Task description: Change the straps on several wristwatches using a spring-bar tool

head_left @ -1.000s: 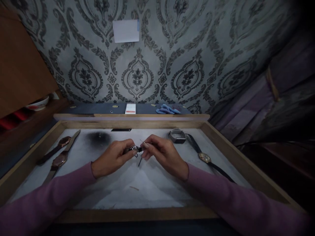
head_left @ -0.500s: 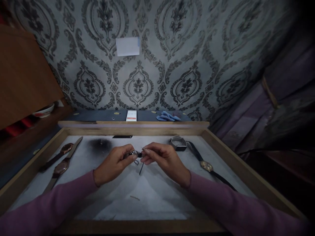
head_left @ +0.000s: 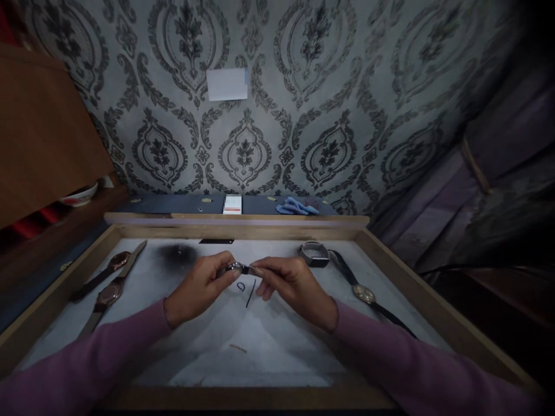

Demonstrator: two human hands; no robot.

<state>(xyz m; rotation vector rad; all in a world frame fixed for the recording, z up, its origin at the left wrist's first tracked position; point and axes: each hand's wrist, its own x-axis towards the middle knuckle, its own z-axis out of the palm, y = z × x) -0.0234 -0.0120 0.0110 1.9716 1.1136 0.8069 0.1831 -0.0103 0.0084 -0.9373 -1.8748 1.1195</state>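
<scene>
Between my hands, over the middle of the white tray surface [head_left: 208,346], is a small silvery watch [head_left: 235,266] with a short dark strap end. My left hand [head_left: 202,286] pinches its case between thumb and fingers. With thumb and forefinger, my right hand [head_left: 292,283] grips a thin pointed thing [head_left: 252,267] at the strap end; its lower fingers are curled and its exact shape is hard to tell. Below the watch lie a small dark loop [head_left: 240,286] and a thin dark strip [head_left: 251,293].
Two watches [head_left: 108,293] [head_left: 118,261] lie at the left, a gold-faced watch [head_left: 363,293] and a grey-banded one [head_left: 314,253] at the right. A black flat piece [head_left: 216,241] is near the wooden rim [head_left: 243,231]. Behind are a phone [head_left: 233,204] and blue cloth [head_left: 297,205].
My right hand's lower fingers have dropped and spread away from the watch, while its thumb and forefinger stay by the strap end. The dark loop and strip show more fully.
</scene>
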